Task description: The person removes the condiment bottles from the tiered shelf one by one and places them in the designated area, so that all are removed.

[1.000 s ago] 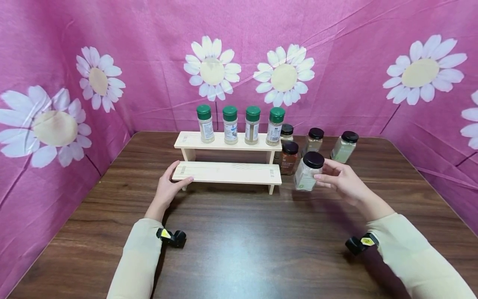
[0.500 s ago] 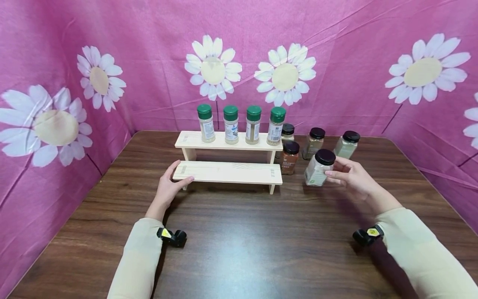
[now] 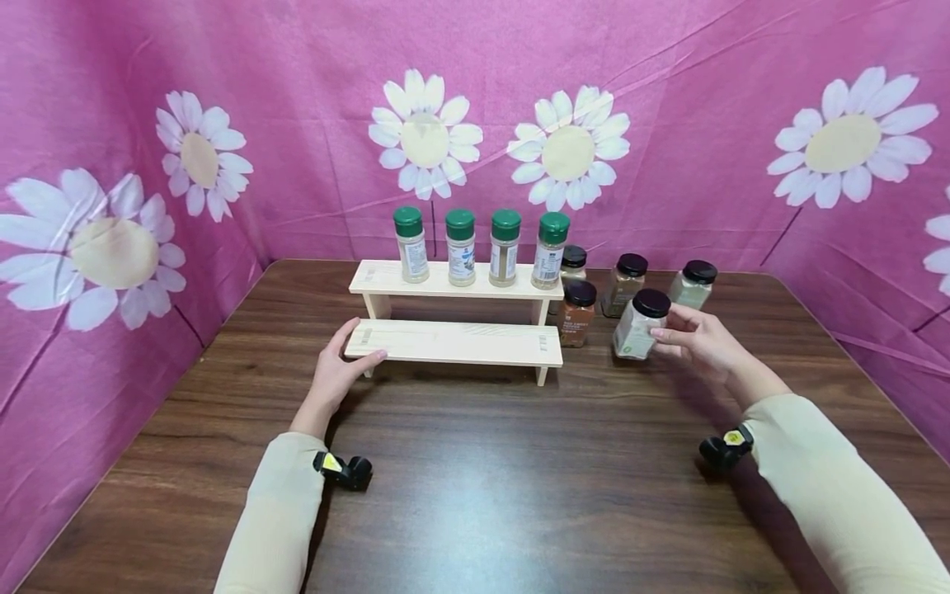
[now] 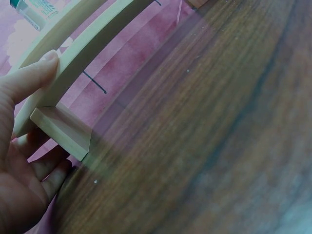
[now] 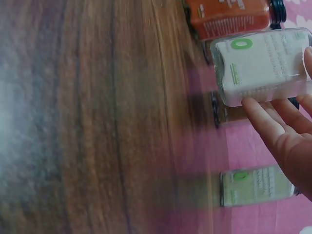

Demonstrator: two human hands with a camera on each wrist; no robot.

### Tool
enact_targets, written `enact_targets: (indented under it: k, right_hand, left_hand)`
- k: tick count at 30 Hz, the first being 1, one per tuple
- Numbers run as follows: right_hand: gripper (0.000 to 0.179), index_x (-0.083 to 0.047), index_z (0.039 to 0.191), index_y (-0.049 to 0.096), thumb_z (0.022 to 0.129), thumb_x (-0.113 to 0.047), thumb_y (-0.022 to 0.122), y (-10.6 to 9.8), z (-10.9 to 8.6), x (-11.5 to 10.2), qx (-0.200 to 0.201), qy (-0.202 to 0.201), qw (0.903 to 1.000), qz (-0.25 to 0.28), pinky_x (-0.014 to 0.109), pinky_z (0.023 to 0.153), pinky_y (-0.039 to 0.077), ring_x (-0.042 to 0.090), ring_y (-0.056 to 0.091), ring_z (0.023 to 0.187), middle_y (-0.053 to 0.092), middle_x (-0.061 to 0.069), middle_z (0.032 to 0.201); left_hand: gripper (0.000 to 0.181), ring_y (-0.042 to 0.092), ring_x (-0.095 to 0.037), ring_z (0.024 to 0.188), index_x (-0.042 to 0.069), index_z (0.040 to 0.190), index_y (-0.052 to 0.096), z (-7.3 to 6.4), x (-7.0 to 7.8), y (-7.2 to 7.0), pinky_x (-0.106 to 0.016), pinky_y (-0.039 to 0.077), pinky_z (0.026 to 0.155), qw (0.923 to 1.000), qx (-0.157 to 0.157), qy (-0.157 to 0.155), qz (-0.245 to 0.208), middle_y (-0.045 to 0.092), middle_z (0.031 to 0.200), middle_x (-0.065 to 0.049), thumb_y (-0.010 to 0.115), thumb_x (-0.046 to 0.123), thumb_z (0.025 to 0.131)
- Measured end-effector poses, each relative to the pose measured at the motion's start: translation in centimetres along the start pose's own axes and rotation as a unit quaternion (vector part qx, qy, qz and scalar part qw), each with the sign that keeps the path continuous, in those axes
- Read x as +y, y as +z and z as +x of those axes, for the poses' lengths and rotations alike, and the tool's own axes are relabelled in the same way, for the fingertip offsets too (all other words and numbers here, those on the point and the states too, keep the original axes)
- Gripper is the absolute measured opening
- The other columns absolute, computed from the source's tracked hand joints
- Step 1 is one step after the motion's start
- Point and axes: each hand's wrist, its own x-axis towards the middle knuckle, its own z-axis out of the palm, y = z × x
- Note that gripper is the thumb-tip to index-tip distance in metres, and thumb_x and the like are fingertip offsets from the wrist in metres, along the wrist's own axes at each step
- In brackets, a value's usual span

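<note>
Pale jar (image 3: 640, 328) with a black lid (image 3: 651, 303) is in the right hand (image 3: 701, 342), to the right of the wooden rack (image 3: 453, 342) and near the red jar (image 3: 576, 324). The thumb and fingers of that hand pinch it from its right side, probably so that the lid and the label are not covered and the neighbouring jars are not knocked. The pale jar's long axis runs roughly upright, lid up and base down, with a slight lean of the top to the right in the head view, which may be partly the wide lens; its label faces the near side, a green mark close to the base. Its base looks just off the surface (image 3: 475, 462), though I cannot tell for sure. The left hand (image 3: 336, 371) grips the left end of the rack's lower shelf, thumb on top and fingers bent beneath, presumably to steady the light wood. On the far, higher shelf four green-lidded bottles (image 3: 461, 256) stand upright in a spaced row, which likely keeps each easy to grasp. The rack's long axis runs left to right, the lower step on the near side. Beyond the pale jar stand a brown jar (image 3: 623, 292) and, farther right, a green jar (image 3: 691, 291).
</note>
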Motion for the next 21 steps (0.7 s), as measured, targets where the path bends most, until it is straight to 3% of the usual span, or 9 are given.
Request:
enact_targets:
  k: [8, 21]
  right_hand:
    - [0.037, -0.016, 0.102, 0.062, 0.08, 0.012, 0.051, -0.8, 0.7, 0.4, 0.023, 0.02, 0.9995, 0.005, 0.029, 0.074, 0.045, 0.013, 0.056, 0.084, 0.06, 0.005, 0.092]
    - [0.039, -0.016, 0.104, 0.061, 0.08, 0.013, 0.051, -1.8, 1.8, 1.2, 0.011, 0.02, 0.9991, 0.036, 0.031, 0.075, 0.045, 0.015, 0.057, 0.086, 0.06, 0.005, 0.096]
  left_hand:
    - [0.074, 0.03, -0.022, 0.115, 0.004, 0.132, 0.032, 0.1, 0.0, 0.1, -0.034, 0.02, 0.096, 1.0, -0.001, 0.0, -0.004, 0.035, 0.129, -0.015, 0.072, 0.013, 0.07]
    - [0.074, 0.028, -0.022, 0.116, 0.005, 0.132, 0.031, 0.0, 0.0, 0.0, -0.035, 0.019, 0.096, 1.0, -0.003, -0.003, 0.005, 0.034, 0.13, -0.014, 0.071, 0.015, 0.071]
